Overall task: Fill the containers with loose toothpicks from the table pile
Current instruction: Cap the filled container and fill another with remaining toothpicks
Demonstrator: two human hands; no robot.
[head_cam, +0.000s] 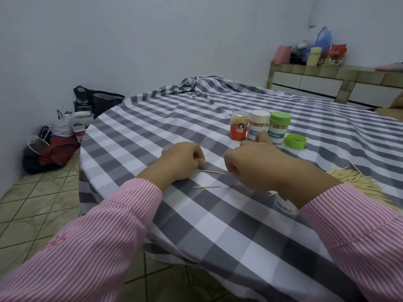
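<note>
The checked tablecloth (152,118) covers the round table in front of me. The pile of loose toothpicks (357,182) lies at the near right, partly behind my right forearm, and three containers (259,127) stand far centre, already looking full, beside a loose green lid (296,141). Another clear container (285,204) peeks from under my right wrist. My right hand (261,168) and left hand (181,164) are both knuckles-up, fingers curled; whether they are pinching the single toothpick (212,171) lying between them, I cannot tell. These sticks are light, stiff, snappable and sharp-tipped, so I'd judge mid-shaft the place to pinch.
</note>
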